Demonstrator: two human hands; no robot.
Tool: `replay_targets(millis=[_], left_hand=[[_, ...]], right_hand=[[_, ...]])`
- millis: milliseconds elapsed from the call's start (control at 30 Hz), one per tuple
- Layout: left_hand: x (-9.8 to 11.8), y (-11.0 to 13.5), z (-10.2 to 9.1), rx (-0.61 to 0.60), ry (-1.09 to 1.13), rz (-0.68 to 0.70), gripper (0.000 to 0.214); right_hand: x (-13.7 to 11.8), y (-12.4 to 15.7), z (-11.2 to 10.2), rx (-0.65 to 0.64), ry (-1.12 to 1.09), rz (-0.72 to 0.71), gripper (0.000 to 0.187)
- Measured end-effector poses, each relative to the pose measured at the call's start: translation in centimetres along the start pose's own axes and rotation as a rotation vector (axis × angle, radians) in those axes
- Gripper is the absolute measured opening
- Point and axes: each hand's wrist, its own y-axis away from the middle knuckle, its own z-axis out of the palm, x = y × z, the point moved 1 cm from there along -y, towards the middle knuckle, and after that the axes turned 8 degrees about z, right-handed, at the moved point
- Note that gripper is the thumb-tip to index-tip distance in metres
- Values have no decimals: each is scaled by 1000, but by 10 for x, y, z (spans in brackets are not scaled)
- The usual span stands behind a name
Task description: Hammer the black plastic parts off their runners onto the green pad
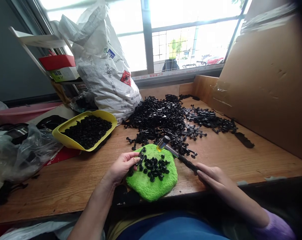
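Note:
My left hand (124, 165) pinches a black plastic molded piece (141, 154) with small knobs over the left side of a bright green cloth pad (151, 193). In my right hand (211, 175) is the dark handle of a small mallet (177, 154). Its head, black at one end and clear yellow at the other, hangs over the pad's upper right edge. Several loose black plastic parts (156, 168) with round heads lie in a cluster on the pad, between my hands. My left fingers partly hide the piece they hold.
A large heap of black molded pieces (161, 113) covers the back of the wooden table (241, 163). At left stands a yellow tray (65, 141) of small black parts. A white sack (110, 73) rises behind it, and a cardboard sheet (268, 80) stands at right.

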Motion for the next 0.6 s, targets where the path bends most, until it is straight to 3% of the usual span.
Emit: replay_targets(millis=[233,400,600], left_hand=[[-2,-2,-2,-34,-25,7,34],[1,-3,-3,-66,-31,-1,31],[6,-6,-2,-94,-92,8,30]], right_hand=[[-6,-8,4,-6,80,-33,27],[-25,-15,2,124,50,-179,19],[-32,-22,4,28,388,-155,25]])
